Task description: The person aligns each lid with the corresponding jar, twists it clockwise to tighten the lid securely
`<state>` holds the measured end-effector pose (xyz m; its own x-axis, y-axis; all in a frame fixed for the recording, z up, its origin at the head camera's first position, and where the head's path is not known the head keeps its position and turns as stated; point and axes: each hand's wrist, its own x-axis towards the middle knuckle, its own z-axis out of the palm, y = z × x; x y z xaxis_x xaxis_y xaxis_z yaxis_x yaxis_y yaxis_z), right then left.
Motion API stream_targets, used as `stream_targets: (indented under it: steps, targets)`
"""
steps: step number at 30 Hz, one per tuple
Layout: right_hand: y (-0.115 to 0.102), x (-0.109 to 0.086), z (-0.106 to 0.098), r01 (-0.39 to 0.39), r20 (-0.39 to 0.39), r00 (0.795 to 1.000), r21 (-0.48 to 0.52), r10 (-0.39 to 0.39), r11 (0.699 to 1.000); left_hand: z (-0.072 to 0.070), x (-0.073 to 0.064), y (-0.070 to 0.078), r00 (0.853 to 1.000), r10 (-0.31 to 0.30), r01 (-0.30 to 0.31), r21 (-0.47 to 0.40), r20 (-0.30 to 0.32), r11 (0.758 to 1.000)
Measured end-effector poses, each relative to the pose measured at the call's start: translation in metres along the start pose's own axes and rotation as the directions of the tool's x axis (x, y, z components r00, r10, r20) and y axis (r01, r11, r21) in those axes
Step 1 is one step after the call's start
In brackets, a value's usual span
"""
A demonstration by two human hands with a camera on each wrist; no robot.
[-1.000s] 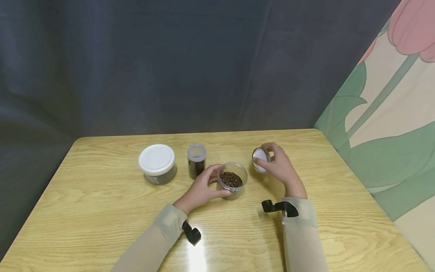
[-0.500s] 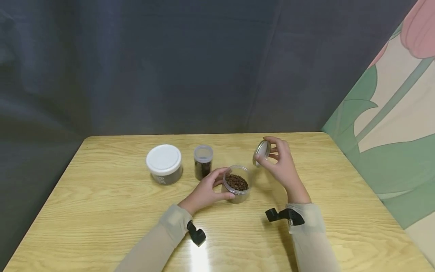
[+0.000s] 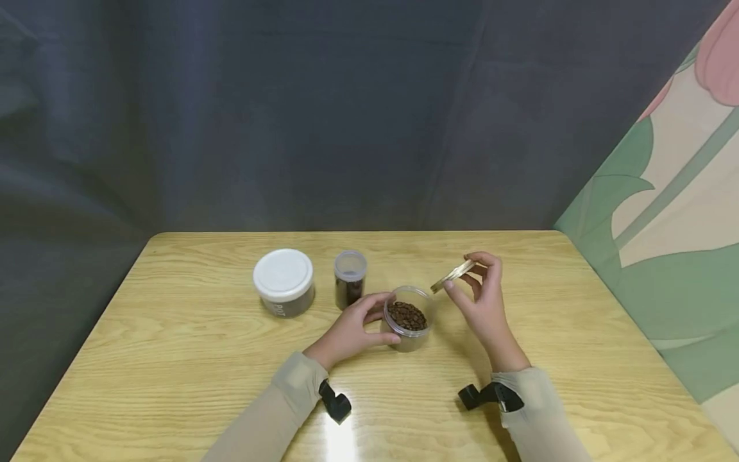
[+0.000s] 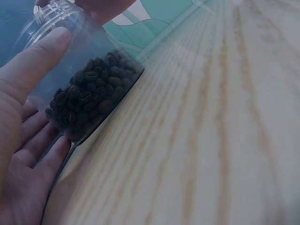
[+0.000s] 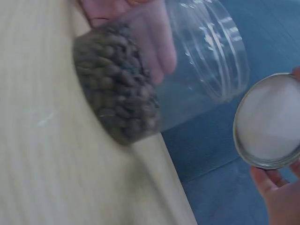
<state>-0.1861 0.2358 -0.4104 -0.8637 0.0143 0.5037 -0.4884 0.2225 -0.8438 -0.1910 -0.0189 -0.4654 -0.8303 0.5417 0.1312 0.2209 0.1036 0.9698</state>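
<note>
A clear plastic jar (image 3: 411, 340), partly filled with coffee beans (image 3: 407, 316), stands upright and uncovered on the table. My left hand (image 3: 352, 330) grips it from the left, thumb in front and fingers behind. The left wrist view shows the thumb against the jar wall (image 4: 93, 42) above the dark beans. In my right hand (image 3: 485, 308) a round gold-rimmed lid (image 3: 453, 276) is pinched by its edge, tilted just right of and above the jar's mouth. Its white inner face shows in the right wrist view, where the lid (image 5: 269, 122) is beside the threaded rim.
Left of the jar stands a slim clear container (image 3: 349, 282) with dark contents and a pale lid, close to my left fingers. Farther left is a wide tub (image 3: 283, 279) with a white lid. A dark curtain (image 3: 346, 115) hangs behind the wooden table (image 3: 190, 359).
My right hand has turned the lid from nearly upright, white face showing, to a flatter tilt with its inner face down, nearer the jar. The left hand keeps its grip on the jar.
</note>
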Motion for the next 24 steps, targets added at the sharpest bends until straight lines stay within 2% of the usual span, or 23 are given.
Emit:
stream_targets:
  steps: [5, 9, 13, 17, 21, 24]
  targets:
    - [0.001, -0.013, 0.001, 0.12, -0.002, 0.993, 0.014, -0.12, 0.993, 0.003, -0.003, -0.003, 1.0, -0.001, 0.001, -0.003, -0.028, 1.0]
    - [0.006, -0.019, 0.005, 0.229, -0.01, 0.973, 0.074, -0.229, 0.971, 0.004, -0.004, -0.004, 0.999, 0.001, -0.001, -0.008, -0.039, 1.0]
    - [0.01, -0.02, 0.009, 0.304, 0.003, 0.951, 0.149, -0.308, 0.941, 0.004, -0.003, -0.004, 0.999, 0.008, -0.008, -0.007, -0.037, 1.0]
    - [0.012, -0.021, 0.011, 0.31, 0.025, 0.947, 0.184, -0.32, 0.933, 0.001, -0.003, -0.002, 1.0, 0.016, -0.016, -0.004, -0.022, 1.0]
    - [0.014, -0.022, 0.012, 0.278, 0.085, 0.952, 0.15, -0.293, 0.949, -0.003, -0.002, -0.002, 0.999, 0.027, -0.027, 0.001, -0.019, 1.0]
    - [0.016, -0.022, 0.013, 0.275, 0.138, 0.947, 0.118, -0.29, 0.954, -0.005, -0.001, -0.003, 0.999, 0.033, -0.033, -0.002, -0.017, 0.999]
